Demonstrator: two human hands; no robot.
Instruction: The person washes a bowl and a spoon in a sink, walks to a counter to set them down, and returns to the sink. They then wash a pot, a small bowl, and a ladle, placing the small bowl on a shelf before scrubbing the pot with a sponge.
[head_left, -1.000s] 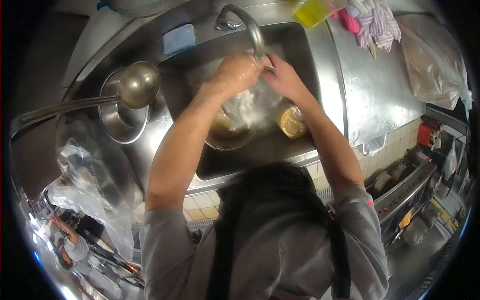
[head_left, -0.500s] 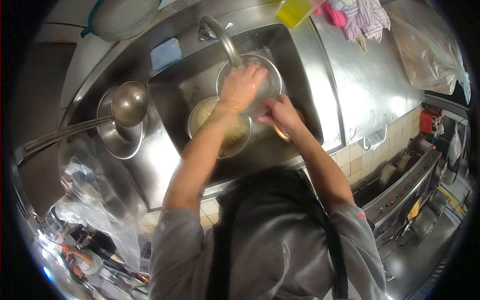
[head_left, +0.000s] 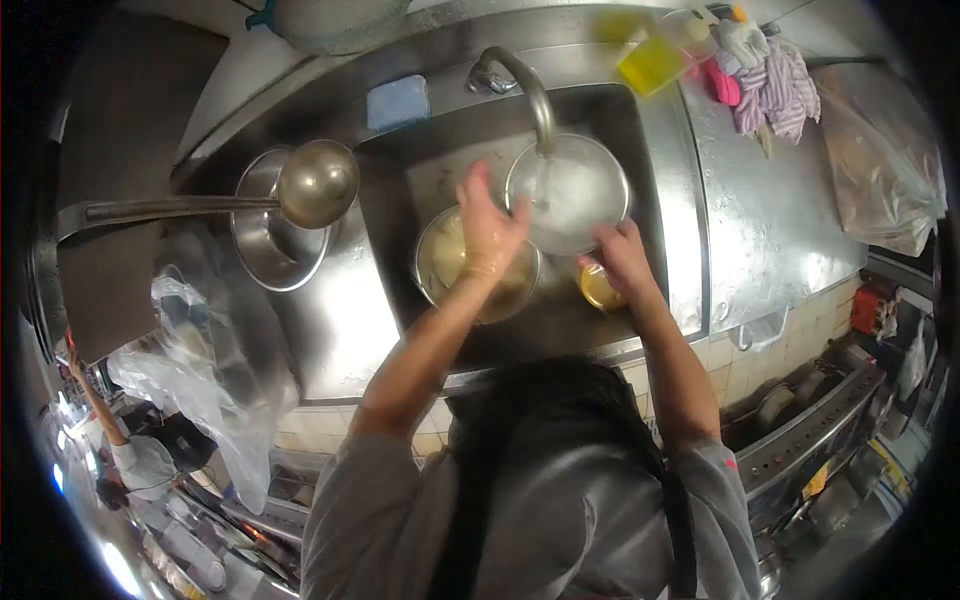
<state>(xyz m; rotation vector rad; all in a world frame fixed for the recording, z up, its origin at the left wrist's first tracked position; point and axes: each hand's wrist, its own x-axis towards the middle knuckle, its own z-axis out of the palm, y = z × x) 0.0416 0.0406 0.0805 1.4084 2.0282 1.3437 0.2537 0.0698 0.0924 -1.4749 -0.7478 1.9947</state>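
Steel desk [head_left: 750, 215] runs along the right edge of the sink [head_left: 560, 338], which is deep and wet. In the sink's far half, toward its right edge, the pale round bowl [head_left: 588, 190] sits under the faucet [head_left: 538, 92]. With water in it, it is probably moderately heavy; its wall looks thin but stiff, and the wet rim is likely slippery. The rim is the place to hold it, ideally at two opposite sides, keeping it level. A second bowl [head_left: 520, 290] lies nearer the left edge. The right hand [head_left: 622, 257] pinches the first bowl's near-right rim; the left hand [head_left: 490, 230] is spread beside its left rim, contact unclear. Smallest, a yellowish round item [head_left: 599, 291] lies just beneath the right hand, partly hidden.
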